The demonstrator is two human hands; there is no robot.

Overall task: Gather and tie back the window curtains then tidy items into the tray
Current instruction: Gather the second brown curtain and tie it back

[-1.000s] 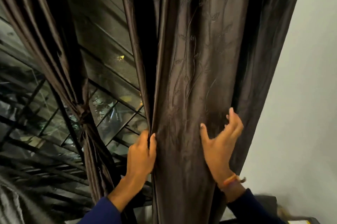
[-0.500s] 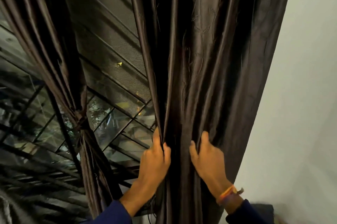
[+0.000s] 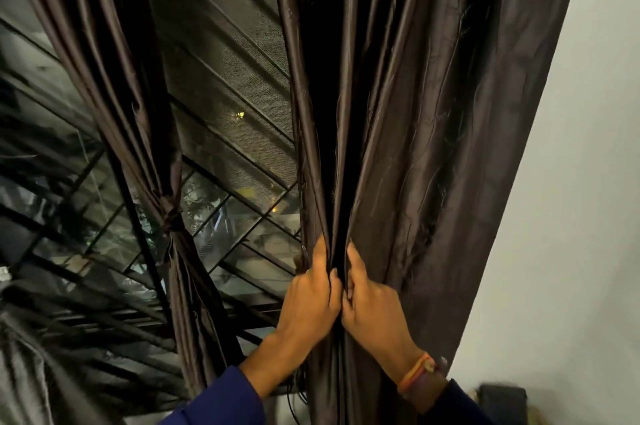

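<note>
Both hands bunch the right-hand brown curtain: left hand and right hand touching, each pinching folds; left curtain already knotted.

No readable text, labels, brands, numbers or signs anywhere in view.

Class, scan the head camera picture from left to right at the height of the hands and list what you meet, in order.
Tied-back curtain → window grille → left hand → right hand → loose curtain, which both hands grip → white wall.
</note>
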